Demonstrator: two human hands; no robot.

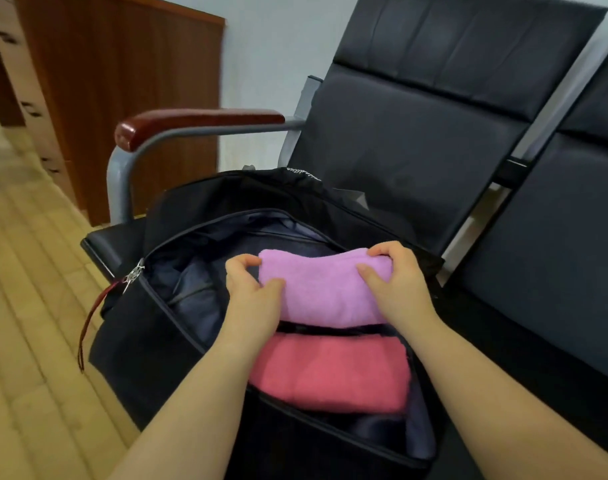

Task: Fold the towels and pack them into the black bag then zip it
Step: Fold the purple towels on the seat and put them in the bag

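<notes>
A black bag (pixel 150 344) lies unzipped on a black chair seat, its grey lining showing. A folded pink-red towel (pixel 330 370) lies inside its near part. Above it I hold a folded lilac towel (pixel 321 289) over the bag's opening. My left hand (pixel 252 289) grips the towel's left end, thumb on top and fingers curled over the far edge. My right hand (pixel 396 282) grips its right end the same way. A silver zip pull (pixel 133 274) with a red cord hangs at the bag's left corner.
The bag sits on a row of black padded chairs (pixel 416 133) with a grey metal frame and a dark red armrest (pixel 191 124) at the left. A wooden cabinet (pixel 122 64) stands behind, on a pale wood floor (pixel 25 306).
</notes>
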